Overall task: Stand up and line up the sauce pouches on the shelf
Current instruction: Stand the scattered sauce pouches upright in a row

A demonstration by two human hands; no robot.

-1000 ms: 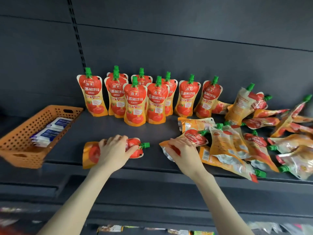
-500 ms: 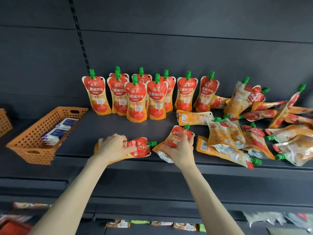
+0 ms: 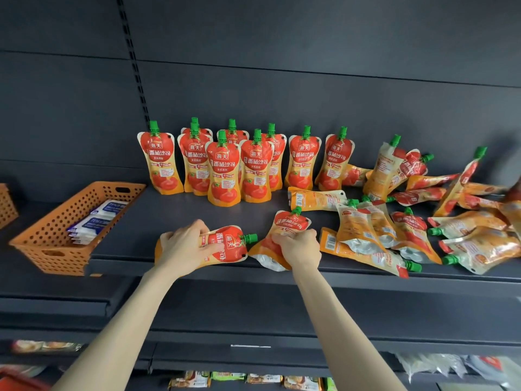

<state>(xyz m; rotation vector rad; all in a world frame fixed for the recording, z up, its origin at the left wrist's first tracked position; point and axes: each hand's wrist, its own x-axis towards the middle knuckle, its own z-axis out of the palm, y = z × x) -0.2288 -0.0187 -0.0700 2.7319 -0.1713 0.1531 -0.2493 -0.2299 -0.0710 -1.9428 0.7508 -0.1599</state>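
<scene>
Left pouch [image 3: 229, 244]: lies flat at the front edge of the shelf [image 3: 158, 218], lower centre of frame; long axis runs left to right, green cap pointing right.
Left hand [image 3: 184, 245]: fingers curled over that pouch's lower body, gripping it.
Right pouch [image 3: 291, 222]: just right of the first; tilted, cap pointing towards the back wall.
Right hand [image 3: 298, 248]: clasped round its lower half.
Standing row [image 3: 222, 170]: upright, directly behind both hands.
Fallen heap [image 3: 408, 230]: right of frame, nearer the right hand.
Assessment: the left pouch needs its cap swung up through a quarter turn; the right pouch needs less.
</scene>
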